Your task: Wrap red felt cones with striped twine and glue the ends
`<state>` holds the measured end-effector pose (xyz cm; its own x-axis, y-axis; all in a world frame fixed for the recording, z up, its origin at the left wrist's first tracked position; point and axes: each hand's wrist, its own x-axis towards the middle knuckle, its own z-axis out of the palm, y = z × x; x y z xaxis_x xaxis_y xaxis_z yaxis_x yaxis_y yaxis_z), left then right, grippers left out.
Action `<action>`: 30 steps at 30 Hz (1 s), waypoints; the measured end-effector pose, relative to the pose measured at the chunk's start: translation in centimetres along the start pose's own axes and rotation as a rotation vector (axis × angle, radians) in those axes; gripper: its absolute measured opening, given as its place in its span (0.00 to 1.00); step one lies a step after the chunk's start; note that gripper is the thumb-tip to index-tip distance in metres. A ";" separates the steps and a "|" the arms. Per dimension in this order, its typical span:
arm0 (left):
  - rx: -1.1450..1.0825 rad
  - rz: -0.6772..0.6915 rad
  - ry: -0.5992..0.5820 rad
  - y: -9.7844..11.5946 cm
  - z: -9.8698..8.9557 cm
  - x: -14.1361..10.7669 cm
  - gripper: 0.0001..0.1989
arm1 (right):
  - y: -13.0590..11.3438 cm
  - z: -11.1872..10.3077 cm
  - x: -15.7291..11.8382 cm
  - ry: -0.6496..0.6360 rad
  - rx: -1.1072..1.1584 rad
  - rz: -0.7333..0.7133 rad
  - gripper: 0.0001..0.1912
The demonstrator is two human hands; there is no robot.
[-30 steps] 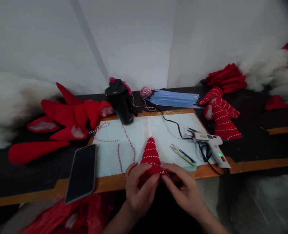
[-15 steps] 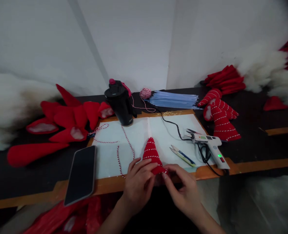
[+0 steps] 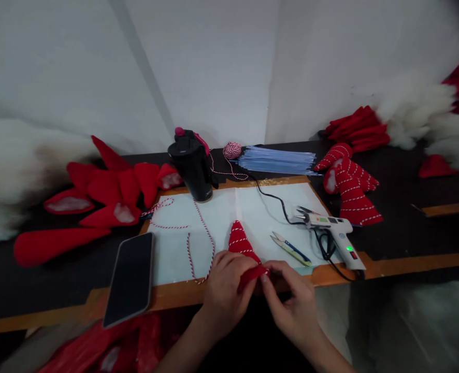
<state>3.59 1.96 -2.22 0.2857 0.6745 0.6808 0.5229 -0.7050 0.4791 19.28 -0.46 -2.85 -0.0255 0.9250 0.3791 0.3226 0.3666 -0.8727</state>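
A red cone wound with red-and-white cord lies at the front edge of the white sheet, its tip pointing away from me. My left hand is closed round the left side of its wide end. At the lower right rim, my right hand pinches the cone between thumb and forefinger. The cone's underside is hidden by my fingers. Just left of my left hand, a loose striped cord curves over the sheet. Small snips and a white glue gun with a green light lie to the right.
A phone lies at the left front, below stuffed red cones. Behind the sheet stand a black bottle, a cord ball and clear sticks. Finished striped cones lie at the right.
My left hand has shifted slightly right and curled further round the cone. The cone's wide end is now tilted up, showing more plain red fabric. My right hand keeps its pinch.
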 end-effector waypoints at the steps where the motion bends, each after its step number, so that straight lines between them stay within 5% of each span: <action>1: 0.000 -0.020 -0.006 0.0 0.0 0.0 0.11 | 0.0 -0.1 0.0 -0.014 0.021 0.019 0.06; 9: -0.061 -0.097 -0.011 0.0 0.0 0.3 0.09 | 0.1 -0.6 -0.1 -0.119 0.156 0.059 0.11; 30: -0.121 -0.076 0.036 0.0 -0.5 -1.7 0.16 | 0.4 0.3 0.3 -0.091 0.038 -0.066 0.07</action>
<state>2.72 0.72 -3.06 0.2191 0.7203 0.6581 0.4406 -0.6749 0.5920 19.12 0.01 -3.20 -0.1322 0.9035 0.4077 0.2812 0.4286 -0.8586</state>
